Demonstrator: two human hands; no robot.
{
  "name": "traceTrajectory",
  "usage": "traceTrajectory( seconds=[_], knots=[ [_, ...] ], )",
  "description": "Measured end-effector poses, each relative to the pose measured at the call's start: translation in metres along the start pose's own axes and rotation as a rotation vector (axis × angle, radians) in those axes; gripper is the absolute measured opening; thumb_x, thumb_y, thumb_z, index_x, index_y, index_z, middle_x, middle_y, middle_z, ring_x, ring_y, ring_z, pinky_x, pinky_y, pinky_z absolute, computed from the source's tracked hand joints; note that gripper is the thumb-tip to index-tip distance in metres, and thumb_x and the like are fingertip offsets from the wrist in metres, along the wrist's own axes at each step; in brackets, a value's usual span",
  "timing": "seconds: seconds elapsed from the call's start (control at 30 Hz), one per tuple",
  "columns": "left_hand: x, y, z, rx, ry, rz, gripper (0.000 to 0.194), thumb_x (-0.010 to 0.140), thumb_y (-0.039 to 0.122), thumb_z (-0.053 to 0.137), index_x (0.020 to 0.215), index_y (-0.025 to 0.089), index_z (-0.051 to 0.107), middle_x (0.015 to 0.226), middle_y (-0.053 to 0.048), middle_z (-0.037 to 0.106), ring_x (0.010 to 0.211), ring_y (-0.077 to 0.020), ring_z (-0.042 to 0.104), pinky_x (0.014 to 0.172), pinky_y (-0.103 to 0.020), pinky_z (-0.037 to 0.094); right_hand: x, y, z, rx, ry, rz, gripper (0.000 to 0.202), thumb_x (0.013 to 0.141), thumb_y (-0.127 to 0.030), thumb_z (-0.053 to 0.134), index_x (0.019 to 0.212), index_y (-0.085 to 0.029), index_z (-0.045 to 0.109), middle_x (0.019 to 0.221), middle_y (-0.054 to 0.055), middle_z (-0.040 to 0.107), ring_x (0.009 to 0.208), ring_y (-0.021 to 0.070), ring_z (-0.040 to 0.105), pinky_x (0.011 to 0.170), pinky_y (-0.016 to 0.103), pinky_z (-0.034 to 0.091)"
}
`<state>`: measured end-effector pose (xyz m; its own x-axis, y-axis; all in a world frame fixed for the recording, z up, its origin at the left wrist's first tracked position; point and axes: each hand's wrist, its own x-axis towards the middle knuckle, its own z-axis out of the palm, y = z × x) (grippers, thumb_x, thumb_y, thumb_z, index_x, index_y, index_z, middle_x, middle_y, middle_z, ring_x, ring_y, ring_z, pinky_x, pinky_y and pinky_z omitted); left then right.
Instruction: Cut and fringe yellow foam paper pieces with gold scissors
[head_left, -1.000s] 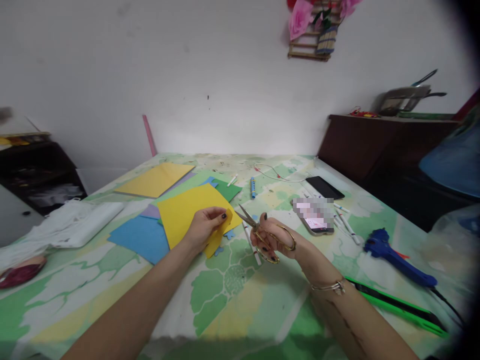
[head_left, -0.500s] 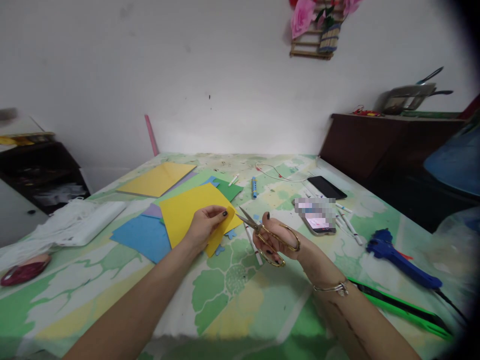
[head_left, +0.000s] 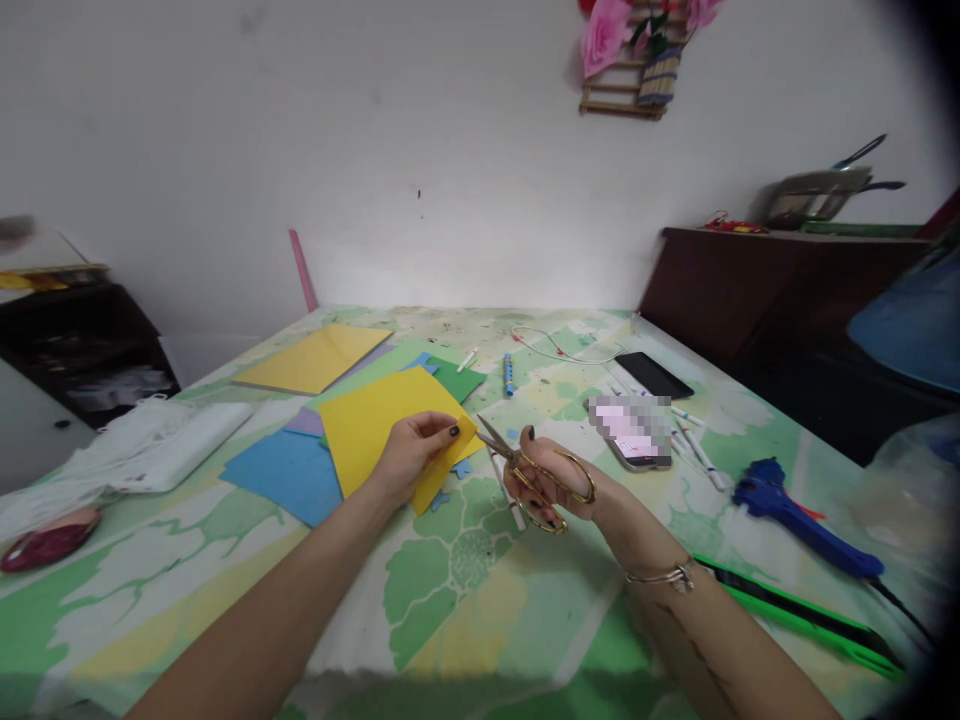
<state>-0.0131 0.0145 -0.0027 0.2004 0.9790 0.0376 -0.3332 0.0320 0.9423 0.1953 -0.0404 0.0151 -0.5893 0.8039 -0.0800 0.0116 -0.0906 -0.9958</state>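
Observation:
My left hand (head_left: 416, 448) pinches the right edge of a yellow sheet (head_left: 367, 415), which looks like craft foam or paper. In my right hand (head_left: 551, 475) is a pair of gold-handled scissors (head_left: 511, 455), its blades parted and pointing left at the sheet's edge. My fingers go through and around the scissor loops. Small blue cut pieces (head_left: 463, 467) lie just below the yellow sheet's right edge. Under and beside it are a blue sheet (head_left: 281, 478) and a green sheet (head_left: 461, 378). Whether a blade touches the yellow sheet is hard to make out.
A phone (head_left: 630, 435), a dark tablet-like device (head_left: 652, 375) and several white markers (head_left: 701, 455) lie on the right. Beyond them are a blue glue gun (head_left: 802, 520) and a green cutter knife (head_left: 810, 615). A blue marker-like stick (head_left: 508, 375) and a yellow board (head_left: 315, 360) lie farther back.
The scissors and my right hand have shifted slightly left, closer to the yellow sheet's edge. My left hand keeps its pinch with only a slight shift.

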Motion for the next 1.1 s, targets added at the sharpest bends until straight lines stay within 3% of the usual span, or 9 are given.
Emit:
traceTrajectory(
  seconds=[0.3,0.47,0.87,1.1],
  knots=[
    [-0.009,0.005,0.006,0.046,-0.234,-0.075,0.029,0.060,0.024,0.077,0.085,0.014,0.067,0.081,-0.004,0.066,0.070,-0.0132,0.060,0.065,-0.024,0.045,0.003,0.001,0.001,-0.054,-0.019,0.024,0.061,0.086,-0.061,0.025,0.060,-0.015,0.055,0.042,-0.001,0.046,0.032,0.0103,0.045,0.031,0.021,0.037],
    [-0.012,0.004,0.007,0.101,-0.342,-0.084,0.021,0.068,0.028,0.072,0.078,0.010,0.067,0.067,-0.005,0.064,0.058,-0.0128,0.057,0.057,-0.025,0.043,0.002,0.000,0.004,-0.066,-0.038,0.002,0.062,0.086,-0.063,0.024,0.058,-0.015,0.054,0.041,-0.001,0.046,0.032,0.0104,0.044,0.032,0.022,0.036],
    [-0.015,0.007,0.010,0.180,-0.377,-0.044,0.021,0.070,0.031,0.069,0.067,0.010,0.067,0.056,-0.004,0.061,0.052,-0.0114,0.052,0.054,-0.025,0.037,0.003,0.000,0.006,-0.038,-0.048,-0.035,0.067,0.084,-0.067,0.022,0.060,-0.013,0.054,0.044,-0.002,0.046,0.032,0.0091,0.044,0.032,0.022,0.038],
    [-0.014,0.010,0.008,0.201,-0.388,-0.053,0.022,0.069,0.030,0.069,0.060,0.011,0.066,0.053,-0.004,0.061,0.052,-0.0114,0.053,0.056,-0.025,0.038,0.001,-0.003,0.011,0.003,-0.007,-0.006,0.061,0.083,-0.066,0.029,0.062,-0.014,0.053,0.040,-0.005,0.040,0.028,0.0071,0.037,0.029,0.019,0.032]
  ],
)
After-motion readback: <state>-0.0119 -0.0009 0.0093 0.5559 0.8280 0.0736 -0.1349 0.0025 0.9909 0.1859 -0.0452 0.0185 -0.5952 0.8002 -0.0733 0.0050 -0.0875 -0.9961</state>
